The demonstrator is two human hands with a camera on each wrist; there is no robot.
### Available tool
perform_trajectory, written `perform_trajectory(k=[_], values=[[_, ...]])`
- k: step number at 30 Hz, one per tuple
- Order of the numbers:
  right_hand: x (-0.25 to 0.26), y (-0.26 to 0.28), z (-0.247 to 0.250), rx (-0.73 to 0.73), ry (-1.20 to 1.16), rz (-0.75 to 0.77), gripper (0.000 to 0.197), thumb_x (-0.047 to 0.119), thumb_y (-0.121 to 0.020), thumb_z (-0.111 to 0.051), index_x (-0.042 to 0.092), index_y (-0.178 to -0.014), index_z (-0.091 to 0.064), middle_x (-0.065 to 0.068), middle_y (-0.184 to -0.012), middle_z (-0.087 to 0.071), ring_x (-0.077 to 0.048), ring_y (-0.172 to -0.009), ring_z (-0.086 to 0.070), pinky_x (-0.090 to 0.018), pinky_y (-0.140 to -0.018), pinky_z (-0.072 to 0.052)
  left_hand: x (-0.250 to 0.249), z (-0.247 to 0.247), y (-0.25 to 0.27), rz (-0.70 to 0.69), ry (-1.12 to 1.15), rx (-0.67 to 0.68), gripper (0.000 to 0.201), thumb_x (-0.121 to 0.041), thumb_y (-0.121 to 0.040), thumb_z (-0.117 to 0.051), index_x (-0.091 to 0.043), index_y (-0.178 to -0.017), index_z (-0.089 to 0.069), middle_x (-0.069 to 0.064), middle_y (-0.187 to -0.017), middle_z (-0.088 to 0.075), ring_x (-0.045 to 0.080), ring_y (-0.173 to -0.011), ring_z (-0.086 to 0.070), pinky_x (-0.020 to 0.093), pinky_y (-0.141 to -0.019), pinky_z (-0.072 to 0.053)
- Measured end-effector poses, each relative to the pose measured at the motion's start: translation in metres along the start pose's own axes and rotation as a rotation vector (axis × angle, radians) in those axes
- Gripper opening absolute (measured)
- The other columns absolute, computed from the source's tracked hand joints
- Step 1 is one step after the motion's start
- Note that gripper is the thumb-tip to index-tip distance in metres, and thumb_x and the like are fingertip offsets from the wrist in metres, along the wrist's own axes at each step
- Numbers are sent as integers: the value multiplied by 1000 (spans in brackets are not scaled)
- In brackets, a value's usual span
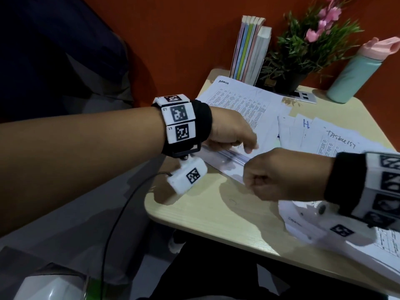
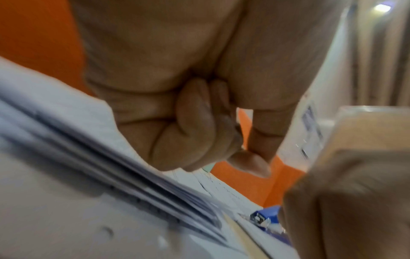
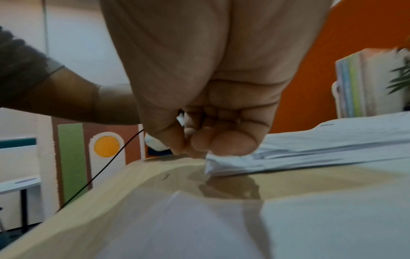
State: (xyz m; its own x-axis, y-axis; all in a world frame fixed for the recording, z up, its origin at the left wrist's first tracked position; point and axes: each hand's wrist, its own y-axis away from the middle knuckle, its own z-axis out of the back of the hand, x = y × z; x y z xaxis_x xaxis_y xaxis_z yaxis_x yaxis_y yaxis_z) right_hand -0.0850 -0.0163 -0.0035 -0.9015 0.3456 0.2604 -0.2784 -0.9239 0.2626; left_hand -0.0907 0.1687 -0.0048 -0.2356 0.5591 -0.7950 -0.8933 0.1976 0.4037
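A thick stack of white papers [image 1: 229, 161] lies slanted at the middle of the pale wooden table [image 1: 205, 213]. My left hand [image 1: 238, 139] sits on the stack's upper edge with its fingers curled over the sheets [image 2: 88, 157]; the left wrist view shows this hand [image 2: 195, 133] with one finger pointing down. My right hand [image 1: 268, 176] is a closed fist at the stack's near corner [image 3: 310, 150]. In the right wrist view its fingers [image 3: 206, 136] pinch at that corner. A small white bit shows between thumb and fingers; I cannot tell what it is.
Upright books [image 1: 249, 48], a potted plant [image 1: 303, 44] and a mint bottle [image 1: 355, 72] line the back by the orange wall. Loose handwritten sheets [image 1: 324, 137] lie right; more paper [image 1: 385, 241] lies under my right wrist. A blue stapler [image 2: 266, 215] sits beyond the stack. A black cable [image 1: 121, 208] hangs left.
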Motion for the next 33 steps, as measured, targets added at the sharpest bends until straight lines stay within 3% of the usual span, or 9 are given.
perform_trajectory(k=[3, 7, 11, 13, 16, 22, 25, 29, 33], values=[[-17, 15, 9, 8, -6, -87, 6, 22, -84, -62, 27, -81, -63, 11, -72, -62, -6, -70, -54, -16, -61, -42, -8, -10, 18, -124, -436, 20, 12, -32, -80, -76, -22, -77, -71, -7, -57, -52, 14, -53, -44, 26, -56, -39], [-28, 26, 15, -17, -66, -187, 6, 31, -83, -59, 30, -78, -63, 12, -70, -64, -2, -64, -55, -15, -59, -42, -10, -32, 30, -257, -782, 128, 12, -35, -77, -80, -29, -86, -73, -14, -48, -50, 1, -52, -51, 12, -56, -40], [-24, 22, 5, 35, -51, -158, 10, 36, -82, -57, 31, -83, -65, 18, -71, -63, 1, -68, -55, -13, -61, -42, -10, -42, 32, -264, -959, 179, 16, -40, -76, -79, -34, -90, -76, -13, -61, -60, 9, -90, -67, 35, -92, -53], [-22, 18, 1, 46, -10, -130, 6, 30, -86, -60, 29, -86, -66, 26, -69, -60, 4, -66, -54, -13, -60, -41, -11, -44, 35, -264, -1060, 181, 14, -40, -80, -75, -36, -93, -76, -21, -62, -58, 1, -81, -61, 27, -82, -51], [-24, 14, 1, 14, 7, -121, 8, 31, -89, -63, 25, -84, -65, 14, -66, -59, -1, -62, -50, -15, -58, -39, -10, -48, 39, -271, -1190, 145, 12, -39, -86, -69, -36, -96, -75, -21, -65, -54, 1, -65, -49, 21, -57, -36], [-34, 19, 1, -5, -5, -165, 13, 31, -87, -62, 26, -76, -58, 11, -66, -58, -6, -61, -51, -27, -63, -46, -11, -58, 41, -294, -1338, 105, 16, -37, -90, -60, -31, -99, -71, -12, -73, -52, 12, -68, -48, 22, -58, -38], [-37, 24, 0, -9, -31, -197, 11, 31, -88, -61, 28, -78, -61, 16, -65, -60, -4, -59, -53, -23, -60, -46, -10, -64, 42, -314, -1392, 121, 14, -33, -87, -57, -27, -92, -68, -10, -67, -50, 9, -56, -42, 25, -62, -43], [-40, 30, 5, -20, -51, -204, 18, 42, -86, -54, 27, -77, -60, 14, -65, -63, -5, -56, -56, -26, -61, -49, -6, -49, 39, -218, -1091, 133, 11, -33, -86, -57, -24, -80, -56, -9, -64, -50, 11, -59, -45, 28, -62, -42], [-46, 34, 9, -51, -65, -202, 13, 27, -89, -57, 28, -76, -61, 15, -70, -64, -3, -59, -55, -23, -61, -49, 10, -18, 39, 114, 67, 106, 16, -19, -81, -40, -16, -65, -43, -1, -55, -31, 18, -48, -20, 22, -44, -20]])
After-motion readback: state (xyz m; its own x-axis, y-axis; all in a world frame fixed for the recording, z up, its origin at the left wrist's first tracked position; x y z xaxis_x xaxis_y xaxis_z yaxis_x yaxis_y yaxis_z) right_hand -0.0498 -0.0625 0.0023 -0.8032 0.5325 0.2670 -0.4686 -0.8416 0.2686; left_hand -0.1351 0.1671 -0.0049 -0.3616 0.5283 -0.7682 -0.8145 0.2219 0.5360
